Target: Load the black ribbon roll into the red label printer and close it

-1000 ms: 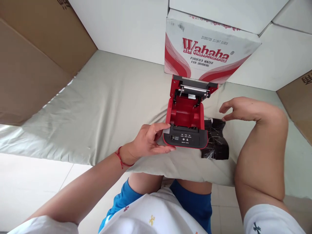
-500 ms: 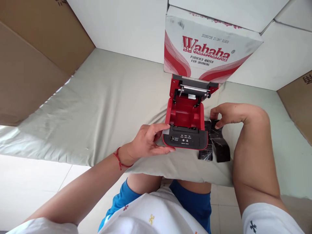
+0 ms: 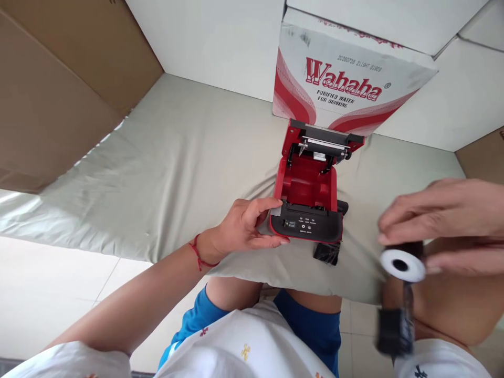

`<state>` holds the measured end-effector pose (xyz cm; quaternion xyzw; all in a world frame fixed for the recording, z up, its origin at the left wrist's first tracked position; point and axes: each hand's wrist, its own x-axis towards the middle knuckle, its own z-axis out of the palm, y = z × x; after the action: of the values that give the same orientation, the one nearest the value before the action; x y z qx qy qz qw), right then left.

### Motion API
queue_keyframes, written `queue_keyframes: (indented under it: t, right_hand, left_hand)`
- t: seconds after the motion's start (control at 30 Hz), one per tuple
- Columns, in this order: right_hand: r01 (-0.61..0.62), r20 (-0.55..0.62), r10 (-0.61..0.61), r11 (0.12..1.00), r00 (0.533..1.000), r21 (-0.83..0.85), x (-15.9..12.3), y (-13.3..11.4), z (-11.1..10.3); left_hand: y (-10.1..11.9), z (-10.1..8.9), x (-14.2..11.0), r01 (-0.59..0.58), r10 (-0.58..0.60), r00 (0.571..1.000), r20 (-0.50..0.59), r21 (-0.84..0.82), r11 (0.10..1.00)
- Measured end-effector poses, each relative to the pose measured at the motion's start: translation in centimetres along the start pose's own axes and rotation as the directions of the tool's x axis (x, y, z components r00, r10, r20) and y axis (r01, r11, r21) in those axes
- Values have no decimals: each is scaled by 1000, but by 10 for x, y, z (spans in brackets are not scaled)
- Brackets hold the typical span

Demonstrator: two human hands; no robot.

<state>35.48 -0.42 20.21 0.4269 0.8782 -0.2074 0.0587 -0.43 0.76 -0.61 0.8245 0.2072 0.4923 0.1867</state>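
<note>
Grasping 1 white-ended cylindrical roll (image 3: 416,268) with dangling black wrapping (image 3: 391,331) in right hand (image 3: 444,220); leftward, pinching 1 open red-and-black plastic printer (image 3: 305,184) with left hand (image 3: 246,226). Seemingly unwrapping; likely calls for shedding wrapping.

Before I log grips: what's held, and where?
Left hand: red-black plastic printer, by its near left corner. Right hand: round white-ended roll, apparently by its curved side.

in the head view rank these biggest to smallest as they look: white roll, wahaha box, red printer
1. Wahaha box
2. Red printer
3. White roll, clearly smallest here, though probably nearer the camera
</note>
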Motion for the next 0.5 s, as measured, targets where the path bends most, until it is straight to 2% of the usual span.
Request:
queue_keyframes:
  t: [0.1,0.17,0.23,0.3,0.5]
  right_hand:
    - [106,-38,-103,992,994,75,39,-33,10]
    - [142,-57,-137,984,989,109,71,-46,17]
    - [76,-91,-68,993,994,88,96,-51,25]
    - [-22,-71,25,999,997,41,111,-51,33]
    - [-208,51,212,976,976,-72,122,-57,44]
  left_hand:
    - [0,0,1,-2,2,1000,-7,-35,999]
    - [0,0,1,5,-5,1000,-5,-47,999]
    - [0,-1,0,17,-17,1000,9,-44,999]
    - [0,-2,0,27,-26,999,27,-33,999]
    - [2,-1,2,14,-14,1000,-6,18,1000]
